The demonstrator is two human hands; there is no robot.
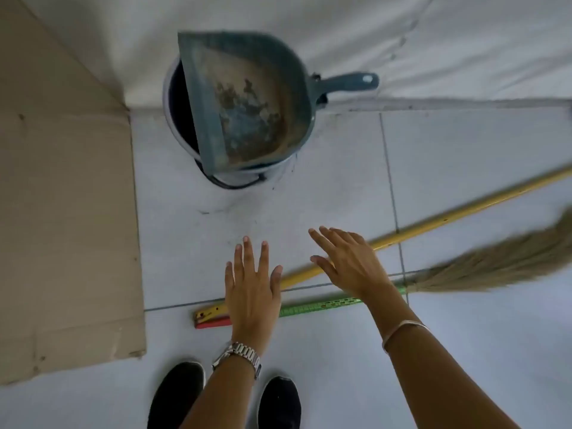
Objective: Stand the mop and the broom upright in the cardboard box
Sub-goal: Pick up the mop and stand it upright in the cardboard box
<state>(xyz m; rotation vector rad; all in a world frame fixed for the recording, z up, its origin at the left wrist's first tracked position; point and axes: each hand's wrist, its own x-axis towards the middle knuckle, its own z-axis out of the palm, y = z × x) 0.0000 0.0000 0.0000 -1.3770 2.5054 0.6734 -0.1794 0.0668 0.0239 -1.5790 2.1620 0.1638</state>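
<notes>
Two long handles lie on the tiled floor in front of me. The yellow pole (433, 222) runs up to the right edge; whether it is the mop's I cannot tell, as its head is out of frame. The broom (495, 267) has straw bristles at the right and a green, yellow and red handle (312, 308) running left. My left hand (252, 292) hovers open above the handles' near ends. My right hand (349, 261) is spread open over the yellow pole, holding nothing. The cardboard box (68, 212) stands at the left.
A dirty blue dustpan (247, 100) rests on a bucket (173, 97) against the white wall, just right of the box. My black shoes (176, 394) stand at the bottom. Light floor tiles lie between box and handles.
</notes>
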